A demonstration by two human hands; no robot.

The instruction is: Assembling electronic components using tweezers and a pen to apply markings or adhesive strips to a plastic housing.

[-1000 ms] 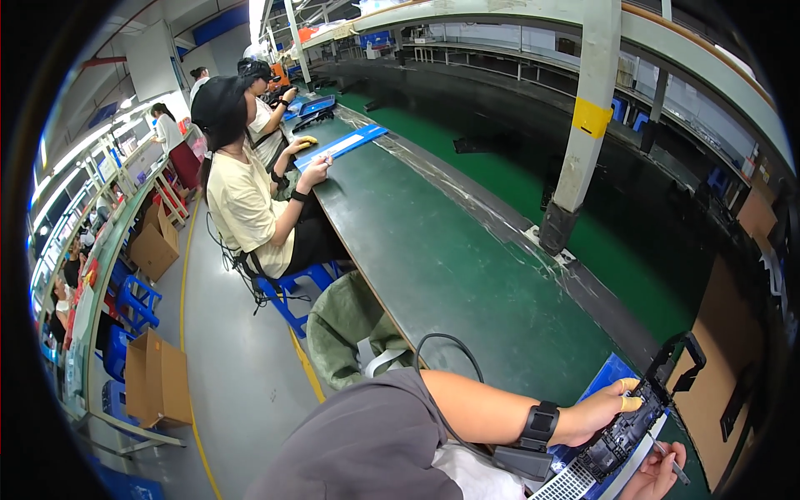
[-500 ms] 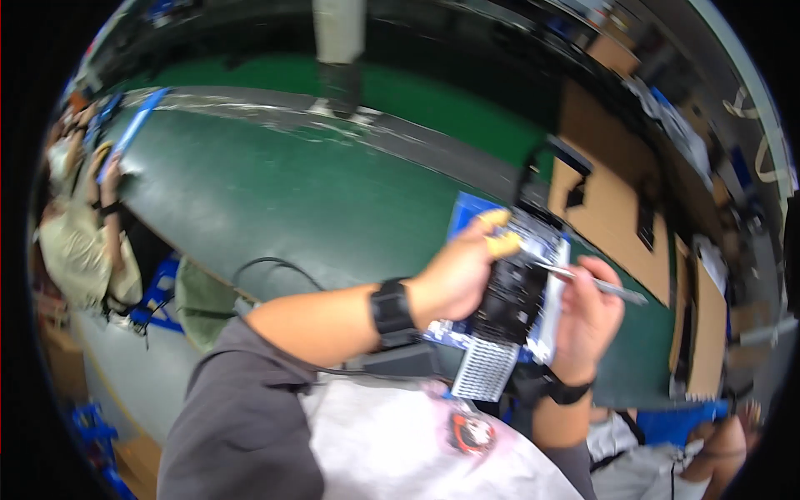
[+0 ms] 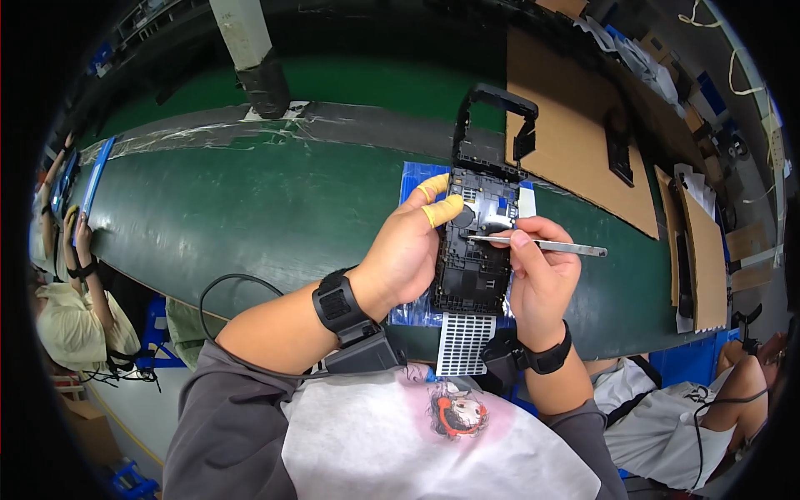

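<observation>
A black plastic electronics housing (image 3: 472,279), with an open rectangular frame at its far end, lies before me at the table's front edge. My left hand (image 3: 400,258) grips its left side, with yellow finger cots on two fingers. Between the thumb and fingers of my right hand (image 3: 543,279) are metal tweezers (image 3: 573,247), whose tip reaches over the middle of the housing. Whether the tip pinches anything is too small to tell. Under the housing is a blue mat (image 3: 410,310), and a white sheet with rows of small dark rectangles (image 3: 463,346) sticks out at its near end.
Cardboard sheets (image 3: 575,142) lie at the far right, a black part (image 3: 618,148) on one; more cardboard (image 3: 707,275) stands beyond. A post (image 3: 242,37) rises behind the green table (image 3: 250,208). One person (image 3: 75,325) works at left; another (image 3: 675,425) sits at right.
The view has swung, so the scene sits further left and looks sharper. The tweezers' tip has moved from the housing's right side to its middle. Both hands keep their holds.
</observation>
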